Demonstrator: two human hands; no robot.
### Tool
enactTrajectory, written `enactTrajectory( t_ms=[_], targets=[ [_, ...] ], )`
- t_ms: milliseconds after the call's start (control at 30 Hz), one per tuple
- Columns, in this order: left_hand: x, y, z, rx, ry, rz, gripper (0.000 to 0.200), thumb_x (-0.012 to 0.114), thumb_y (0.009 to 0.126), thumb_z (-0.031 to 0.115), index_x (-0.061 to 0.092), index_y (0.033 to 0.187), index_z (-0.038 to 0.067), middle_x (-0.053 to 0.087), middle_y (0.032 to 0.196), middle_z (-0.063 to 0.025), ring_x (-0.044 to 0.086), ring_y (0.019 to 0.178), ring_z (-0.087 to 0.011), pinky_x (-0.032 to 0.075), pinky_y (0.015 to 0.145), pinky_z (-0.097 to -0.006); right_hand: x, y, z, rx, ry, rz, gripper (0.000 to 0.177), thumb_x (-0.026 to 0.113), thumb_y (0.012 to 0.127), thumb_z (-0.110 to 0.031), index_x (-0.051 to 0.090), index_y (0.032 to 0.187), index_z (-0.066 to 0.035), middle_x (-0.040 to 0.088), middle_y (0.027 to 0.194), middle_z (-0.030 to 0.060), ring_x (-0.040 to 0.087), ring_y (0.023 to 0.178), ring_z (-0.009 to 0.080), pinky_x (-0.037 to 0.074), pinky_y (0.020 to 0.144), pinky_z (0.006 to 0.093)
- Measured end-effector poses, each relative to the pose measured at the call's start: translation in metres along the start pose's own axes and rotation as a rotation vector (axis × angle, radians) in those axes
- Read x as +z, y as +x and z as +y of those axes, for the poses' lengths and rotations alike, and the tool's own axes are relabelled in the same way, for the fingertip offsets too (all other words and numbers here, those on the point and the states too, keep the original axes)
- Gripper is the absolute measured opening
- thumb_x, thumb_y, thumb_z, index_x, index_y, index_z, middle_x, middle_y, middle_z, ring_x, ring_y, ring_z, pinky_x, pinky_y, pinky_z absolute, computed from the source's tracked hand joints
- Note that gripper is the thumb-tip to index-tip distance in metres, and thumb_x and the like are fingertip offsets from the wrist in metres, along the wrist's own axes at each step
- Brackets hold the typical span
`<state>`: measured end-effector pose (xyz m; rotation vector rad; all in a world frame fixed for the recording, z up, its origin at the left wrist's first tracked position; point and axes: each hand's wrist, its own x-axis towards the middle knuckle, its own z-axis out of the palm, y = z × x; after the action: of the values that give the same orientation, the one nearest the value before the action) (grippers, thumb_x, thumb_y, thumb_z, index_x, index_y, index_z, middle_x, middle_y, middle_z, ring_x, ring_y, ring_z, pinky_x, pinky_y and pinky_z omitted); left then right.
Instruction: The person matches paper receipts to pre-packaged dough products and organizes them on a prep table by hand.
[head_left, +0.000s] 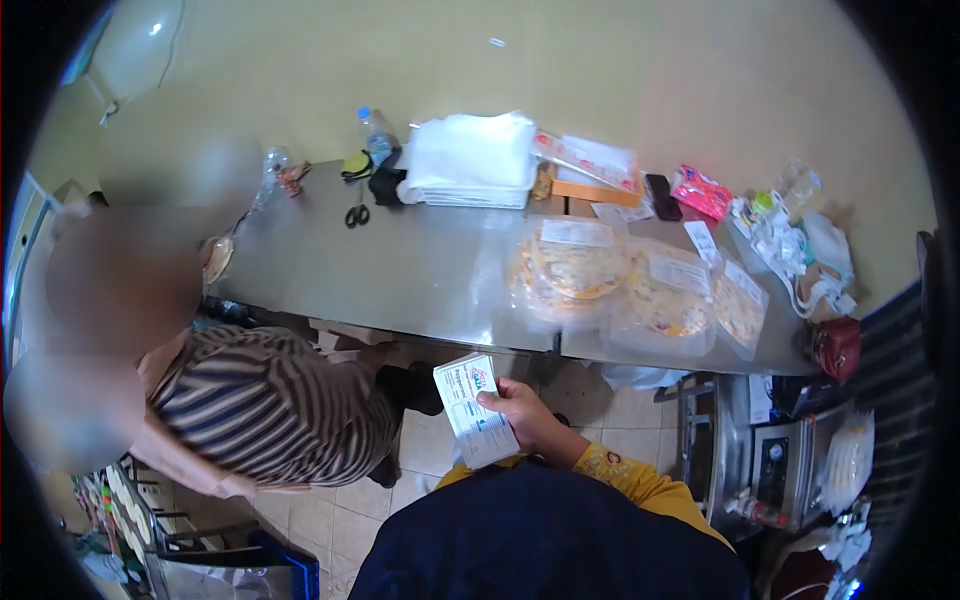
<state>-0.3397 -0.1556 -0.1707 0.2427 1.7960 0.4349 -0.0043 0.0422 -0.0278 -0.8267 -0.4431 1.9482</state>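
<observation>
In front of my body, my right hand point(522, 412) is closed around the edge of a stack of printed labels point(470, 402), with the thumb on top. The top label is white with a red and green logo and the word Pepperoni. My left hand does not show. Beyond the labels, on the metal table point(400, 270), lie clear-wrapped pizzas: a stacked pile point(572, 268), another pack point(668, 300) beside it and one more point(738, 308) to the right. White labels rest on these packs.
A person in a striped top point(290, 400) stands at left. Along the wall are scissors point(357, 212), a water bottle point(375, 135), white trays point(470, 165), an orange box point(600, 185), a phone point(662, 197) and a pink packet point(700, 192). Crumpled plastic point(785, 240) lies at right, near a metal machine point(775, 455).
</observation>
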Motion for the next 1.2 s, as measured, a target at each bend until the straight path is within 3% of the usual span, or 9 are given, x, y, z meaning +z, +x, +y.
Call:
enactTrajectory(
  t_ms=[367, 867, 933, 1067, 1200],
  targets=[
    [0.034, -0.015, -0.016, -0.118, 0.031, 0.167, 0.049, 0.050, 0.088, 0.040, 0.043, 0.125, 0.008, 0.047, 0.126, -0.0090, 0.045, 0.116, -0.0236, 0.037, 0.094, -0.0420, -0.048, -0.008, -0.069, -0.121, -0.150, -0.013, 0.024, 0.061, 0.083, -0.010, 0.055, 0.103, 0.002, 0.061, 0.093, 0.0060, 0.057, 0.083, 0.0108, 0.045, 0.075, 0.0255],
    [0.088, -0.061, -0.029, -0.150, 0.012, 0.263, 0.042, 0.050, 0.089, 0.033, 0.046, 0.123, 0.009, 0.049, 0.125, -0.0075, 0.047, 0.114, -0.0216, 0.037, 0.094, -0.0394, -0.098, -0.004, -0.129, -0.045, -0.148, -0.026, 0.018, 0.062, 0.083, -0.008, 0.054, 0.097, 0.002, 0.060, 0.088, 0.0066, 0.057, 0.080, 0.0119, 0.046, 0.073, 0.0273],
    [0.094, -0.068, -0.025, -0.133, 0.016, 0.261, 0.041, 0.051, 0.089, 0.031, 0.046, 0.123, 0.009, 0.049, 0.124, -0.0073, 0.047, 0.114, -0.0213, 0.038, 0.094, -0.0390, -0.103, -0.002, -0.133, -0.034, -0.139, -0.029, 0.021, 0.061, 0.083, -0.008, 0.054, 0.101, 0.002, 0.060, 0.092, 0.0066, 0.058, 0.082, 0.0122, 0.047, 0.074, 0.0271],
    [0.111, -0.081, 0.005, -0.016, 0.033, 0.236, 0.039, 0.051, 0.089, 0.029, 0.047, 0.123, 0.010, 0.050, 0.124, -0.0068, 0.048, 0.114, -0.0208, 0.038, 0.094, -0.0383, -0.101, -0.004, -0.150, 0.004, -0.090, -0.036, 0.025, 0.061, 0.083, -0.008, 0.054, 0.104, 0.003, 0.061, 0.093, 0.0072, 0.060, 0.082, 0.0133, 0.049, 0.074, 0.0275],
    [0.162, -0.106, 0.111, 0.314, 0.002, 0.066, 0.037, 0.051, 0.090, 0.027, 0.047, 0.122, 0.010, 0.050, 0.124, -0.0064, 0.048, 0.113, -0.0203, 0.038, 0.094, -0.0376, -0.092, -0.006, -0.166, -0.015, -0.120, -0.049, 0.025, 0.062, 0.083, -0.008, 0.054, 0.103, 0.003, 0.061, 0.093, 0.0078, 0.061, 0.081, 0.0135, 0.050, 0.073, 0.0273]
  ],
)
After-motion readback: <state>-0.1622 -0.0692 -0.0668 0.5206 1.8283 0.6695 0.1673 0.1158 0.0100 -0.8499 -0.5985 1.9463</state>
